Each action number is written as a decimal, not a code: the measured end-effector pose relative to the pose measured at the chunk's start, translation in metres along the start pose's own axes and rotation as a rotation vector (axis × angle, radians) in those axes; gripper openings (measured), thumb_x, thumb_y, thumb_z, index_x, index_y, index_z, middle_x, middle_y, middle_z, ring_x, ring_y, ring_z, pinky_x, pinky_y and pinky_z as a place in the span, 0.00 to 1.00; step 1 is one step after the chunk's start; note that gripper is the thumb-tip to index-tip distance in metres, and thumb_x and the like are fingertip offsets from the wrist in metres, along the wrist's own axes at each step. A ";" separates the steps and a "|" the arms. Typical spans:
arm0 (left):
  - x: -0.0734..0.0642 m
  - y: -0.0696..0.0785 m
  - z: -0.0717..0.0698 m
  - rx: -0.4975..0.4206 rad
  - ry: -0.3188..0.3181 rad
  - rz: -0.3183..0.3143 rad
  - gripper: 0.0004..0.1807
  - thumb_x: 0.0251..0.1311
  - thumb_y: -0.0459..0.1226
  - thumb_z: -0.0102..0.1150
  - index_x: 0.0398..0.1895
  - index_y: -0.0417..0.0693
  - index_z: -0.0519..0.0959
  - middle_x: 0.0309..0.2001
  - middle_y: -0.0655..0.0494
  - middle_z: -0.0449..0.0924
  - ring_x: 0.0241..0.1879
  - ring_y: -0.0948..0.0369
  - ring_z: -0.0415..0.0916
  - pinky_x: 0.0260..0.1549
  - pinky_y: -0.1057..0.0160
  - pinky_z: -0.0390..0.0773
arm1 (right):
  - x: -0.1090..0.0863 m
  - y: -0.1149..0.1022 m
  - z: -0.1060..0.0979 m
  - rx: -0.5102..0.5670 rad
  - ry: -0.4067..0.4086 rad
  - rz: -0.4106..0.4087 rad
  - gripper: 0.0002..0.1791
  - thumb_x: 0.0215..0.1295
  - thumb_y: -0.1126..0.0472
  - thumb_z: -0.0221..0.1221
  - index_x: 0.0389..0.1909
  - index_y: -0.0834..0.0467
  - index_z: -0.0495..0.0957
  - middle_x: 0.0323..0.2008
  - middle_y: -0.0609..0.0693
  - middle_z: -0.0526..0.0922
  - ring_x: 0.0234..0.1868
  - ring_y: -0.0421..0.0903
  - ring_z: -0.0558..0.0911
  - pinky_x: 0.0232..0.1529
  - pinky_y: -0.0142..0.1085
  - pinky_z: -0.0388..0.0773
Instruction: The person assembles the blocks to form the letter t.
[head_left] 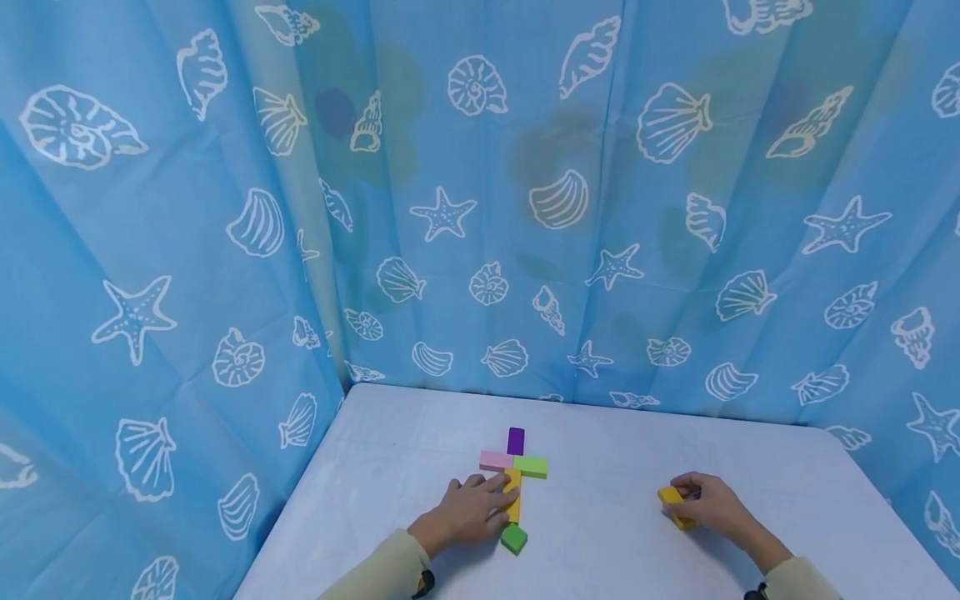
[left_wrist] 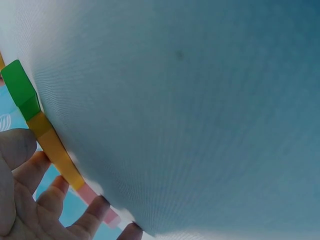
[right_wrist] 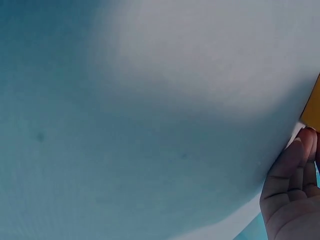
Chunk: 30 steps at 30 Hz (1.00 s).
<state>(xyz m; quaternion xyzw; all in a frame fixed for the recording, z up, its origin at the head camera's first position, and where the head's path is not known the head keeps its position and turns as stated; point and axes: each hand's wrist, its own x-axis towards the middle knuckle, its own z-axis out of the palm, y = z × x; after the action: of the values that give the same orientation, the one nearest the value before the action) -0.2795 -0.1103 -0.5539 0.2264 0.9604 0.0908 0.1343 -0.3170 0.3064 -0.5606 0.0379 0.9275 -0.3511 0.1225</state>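
Note:
My left hand [head_left: 472, 510] lies at the left side of a long yellow block [head_left: 513, 508], its fingers reaching onto the block with little curl. Beyond that block's far end sit a pink block [head_left: 495, 460] and a light green block [head_left: 531, 467], side by side across it. A purple block [head_left: 516, 441] stands above those two. At the near end there is a green block [left_wrist: 21, 85], turned at an angle in the head view. Off to the right, my right hand [head_left: 712, 502] pinches another yellow block [head_left: 677, 508] between thumb and fingers, close over the table.
A white-covered table [head_left: 600, 550] carries the blocks. Blue curtains [head_left: 480, 333] with white shell and starfish prints hang along its back and left edges. White tabletop lies between the block figure and my right hand.

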 end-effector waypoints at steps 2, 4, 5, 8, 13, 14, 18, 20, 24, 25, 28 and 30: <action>0.000 0.001 0.000 0.000 0.000 0.000 0.25 0.72 0.56 0.45 0.72 0.76 0.64 0.77 0.69 0.56 0.72 0.50 0.59 0.64 0.32 0.61 | -0.001 0.000 0.000 -0.006 -0.002 -0.004 0.37 0.50 0.48 0.74 0.54 0.69 0.76 0.43 0.56 0.81 0.41 0.48 0.77 0.41 0.38 0.81; 0.000 0.001 -0.001 -0.002 -0.001 -0.003 0.26 0.72 0.56 0.45 0.72 0.77 0.63 0.77 0.69 0.55 0.72 0.50 0.59 0.65 0.32 0.61 | -0.002 -0.001 0.000 -0.015 -0.002 -0.013 0.36 0.51 0.49 0.74 0.55 0.69 0.76 0.43 0.56 0.81 0.41 0.48 0.77 0.41 0.38 0.81; 0.000 0.001 -0.002 -0.002 -0.002 -0.004 0.26 0.72 0.56 0.45 0.72 0.77 0.63 0.77 0.69 0.55 0.73 0.50 0.59 0.65 0.31 0.61 | -0.003 -0.002 0.000 -0.016 0.001 -0.013 0.36 0.51 0.49 0.74 0.54 0.69 0.76 0.43 0.56 0.81 0.41 0.48 0.77 0.41 0.38 0.81; 0.000 0.002 -0.003 -0.003 -0.003 -0.004 0.26 0.72 0.56 0.45 0.72 0.77 0.63 0.77 0.68 0.55 0.72 0.50 0.59 0.65 0.31 0.60 | -0.005 -0.004 0.000 -0.019 -0.001 -0.026 0.34 0.52 0.51 0.74 0.54 0.69 0.77 0.43 0.56 0.82 0.41 0.47 0.77 0.41 0.39 0.81; -0.001 0.003 -0.003 0.005 0.000 0.009 0.26 0.72 0.55 0.45 0.72 0.75 0.64 0.76 0.68 0.56 0.72 0.50 0.60 0.64 0.32 0.62 | -0.007 -0.004 0.001 -0.014 -0.012 -0.045 0.31 0.52 0.55 0.73 0.53 0.68 0.78 0.44 0.54 0.83 0.42 0.47 0.78 0.42 0.39 0.81; -0.001 0.003 -0.003 0.008 0.002 0.010 0.26 0.72 0.55 0.45 0.72 0.75 0.64 0.76 0.68 0.56 0.71 0.50 0.60 0.64 0.32 0.63 | -0.007 -0.004 0.002 -0.013 -0.017 -0.053 0.30 0.52 0.56 0.73 0.54 0.67 0.78 0.44 0.54 0.83 0.42 0.46 0.78 0.43 0.40 0.81; -0.001 0.002 -0.002 0.009 0.011 0.008 0.25 0.72 0.55 0.45 0.72 0.76 0.64 0.77 0.68 0.56 0.72 0.49 0.60 0.64 0.32 0.62 | -0.008 -0.009 0.004 -0.003 -0.048 -0.072 0.27 0.53 0.60 0.72 0.54 0.64 0.79 0.44 0.51 0.83 0.42 0.45 0.77 0.46 0.42 0.80; -0.001 0.001 -0.002 0.006 0.014 0.004 0.25 0.72 0.56 0.44 0.72 0.76 0.64 0.77 0.68 0.56 0.72 0.49 0.59 0.64 0.32 0.62 | -0.009 -0.012 0.005 -0.007 -0.064 -0.078 0.25 0.54 0.62 0.71 0.54 0.63 0.80 0.45 0.51 0.83 0.42 0.45 0.77 0.49 0.44 0.81; -0.002 0.000 -0.001 -0.008 0.014 -0.004 0.25 0.72 0.56 0.46 0.71 0.76 0.65 0.77 0.67 0.56 0.72 0.49 0.59 0.64 0.31 0.61 | -0.013 -0.017 0.007 -0.008 -0.105 -0.101 0.23 0.53 0.65 0.71 0.53 0.61 0.82 0.49 0.54 0.84 0.46 0.47 0.79 0.52 0.48 0.80; -0.002 0.000 -0.001 -0.009 0.013 -0.006 0.25 0.72 0.56 0.46 0.71 0.76 0.65 0.76 0.67 0.56 0.72 0.49 0.59 0.64 0.31 0.61 | -0.014 -0.018 0.007 -0.014 -0.114 -0.113 0.24 0.53 0.65 0.71 0.53 0.61 0.82 0.50 0.55 0.84 0.48 0.48 0.80 0.53 0.50 0.79; -0.002 0.000 -0.001 -0.008 0.009 -0.007 0.25 0.72 0.56 0.46 0.71 0.76 0.65 0.76 0.67 0.57 0.72 0.49 0.60 0.64 0.31 0.61 | -0.018 -0.018 0.006 -0.025 -0.113 -0.121 0.24 0.53 0.63 0.71 0.53 0.61 0.82 0.52 0.57 0.84 0.50 0.50 0.80 0.54 0.51 0.79; -0.001 0.001 -0.001 -0.008 0.008 -0.005 0.25 0.72 0.56 0.45 0.71 0.76 0.65 0.76 0.67 0.57 0.72 0.49 0.60 0.64 0.31 0.61 | -0.019 -0.015 0.004 -0.044 -0.088 -0.115 0.24 0.55 0.61 0.71 0.54 0.61 0.81 0.52 0.57 0.83 0.50 0.51 0.80 0.52 0.51 0.80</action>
<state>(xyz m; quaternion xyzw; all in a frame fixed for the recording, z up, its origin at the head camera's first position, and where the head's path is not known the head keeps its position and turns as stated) -0.2780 -0.1101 -0.5526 0.2234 0.9611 0.0951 0.1317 -0.3002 0.2930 -0.5495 -0.0337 0.9295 -0.3382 0.1434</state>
